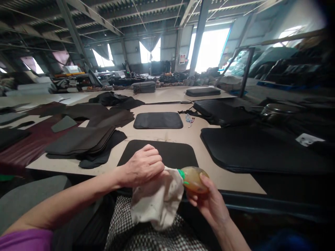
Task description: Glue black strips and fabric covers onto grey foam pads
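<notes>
My right hand [209, 198] is closed around a yellowish see-through squeeze bottle [195, 178] that lies on its side, its green cap [181, 173] facing left. A pale, stained cloth [158, 200] hangs from my left hand [145, 165], whose fingers are curled tight over its upper edge. The cloth touches the capped end of the bottle. Just beyond my hands a dark panel with rounded corners [167, 151] lies flat on the table, partly hidden by my left hand.
Behind it lies another dark padded panel [158, 120], with a small tangle of cords [190, 119] beside it. Stacked brown-black pieces [81, 141] are at left. Large black panels [248, 148] cover the right. The table's near edge runs below my hands.
</notes>
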A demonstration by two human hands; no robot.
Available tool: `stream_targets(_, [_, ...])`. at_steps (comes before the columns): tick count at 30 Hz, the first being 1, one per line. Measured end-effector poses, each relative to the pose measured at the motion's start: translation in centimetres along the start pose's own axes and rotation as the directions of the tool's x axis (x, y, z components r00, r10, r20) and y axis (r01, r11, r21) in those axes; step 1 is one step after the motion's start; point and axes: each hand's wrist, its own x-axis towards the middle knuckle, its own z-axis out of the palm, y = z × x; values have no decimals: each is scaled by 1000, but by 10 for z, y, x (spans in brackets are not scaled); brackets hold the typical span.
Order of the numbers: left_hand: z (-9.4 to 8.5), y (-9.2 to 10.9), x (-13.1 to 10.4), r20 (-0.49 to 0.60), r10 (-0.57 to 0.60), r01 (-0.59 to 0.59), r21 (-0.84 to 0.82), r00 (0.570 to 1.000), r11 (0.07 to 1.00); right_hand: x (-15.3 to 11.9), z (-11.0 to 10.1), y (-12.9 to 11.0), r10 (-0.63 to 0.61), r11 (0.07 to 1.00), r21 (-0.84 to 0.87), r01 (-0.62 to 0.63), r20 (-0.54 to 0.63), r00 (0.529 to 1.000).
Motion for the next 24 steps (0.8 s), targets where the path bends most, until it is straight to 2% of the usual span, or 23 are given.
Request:
stream_targets(1, [1,3,1,15,-117,118,-76,993,990,-1,1,3,-67,997,-31,67,9,998])
stream_targets(2, [2,5,1,47,-251,255,-164,967,953,-2,1,6,-169,981,-93,170,24,985])
stream_targets(3, [3,6,1,100,-390,403,-258,915,878,-2,1,8,-301,934,-186,305,47,952])
stream_targets(4, [4,6,1,179,-515,544,-349,838,763,-2,1,10,-452,839,-293,458,93,887])
stream_targets(5, [5,6,0,275,-610,663,-428,743,614,0,-1,11,-596,688,-392,611,177,783])
stream_targets(6, [7,4,-2,379,-666,749,-492,643,444,1,-4,12,-699,489,-465,738,298,650])
stream_targets(7, [9,3,-3,483,-680,799,-540,552,265,4,-7,12,-747,265,-491,830,439,499])
stream_targets(8, [10,1,-6,581,-658,819,-566,479,96,6,-11,13,-740,53,-465,884,576,347])
stream_targets(9, [12,0,-8,665,-614,819,-572,426,-51,9,-14,13,-697,-118,-405,907,684,215])
stream_targets(10, [13,-1,-11,725,-565,810,-564,393,-161,10,-18,14,-645,-226,-348,910,753,128])
stream_targets(11, [13,-2,-13,760,-528,800,-556,379,-225,12,-20,15,-620,-262,-322,910,778,97])
stream_targets(12, [12,-3,-15,770,-510,801,-552,383,-231,11,-20,16,-638,-231,-331,915,761,115])
stream_targets(13, [11,-4,-15,754,-515,812,-558,407,-174,10,-20,17,-679,-131,-368,920,710,188])
stream_targets(14, [8,-6,-15,711,-539,821,-568,451,-62,8,-17,18,-706,40,-412,910,633,318])
stream_targets(15, [4,-8,-14,643,-567,815,-573,515,90,5,-14,18,-693,259,-424,868,544,473])
stream_targets(16, [0,-11,-11,554,-578,780,-565,599,268,2,-9,18,-625,499,-382,778,464,628])
stream_targets(17, [-3,-13,-9,453,-557,711,-544,696,447,-1,-4,17,-505,718,-289,633,409,760])
stream_targets(18, [-7,-15,-5,342,-498,602,-518,797,608,-4,1,16,-352,883,-167,439,385,853])
stream_targets(19, [-11,-16,-1,230,-404,465,-485,885,741,-6,5,16,-191,973,-42,225,392,900])
stream_targets(20, [-14,-16,3,138,-282,314,-440,949,841,-7,8,15,-53,998,60,31,426,903])
stream_targets(21, [-18,-15,7,70,-144,160,-386,987,909,-7,10,15,61,985,112,-131,486,872])
stream_targets(22, [-21,-11,12,34,-3,15,-327,999,945,-5,12,16,152,960,111,-257,565,811])
stream_targets(24, [-28,1,20,30,239,-227,-223,971,948,0,11,17,254,933,-7,-360,723,642])
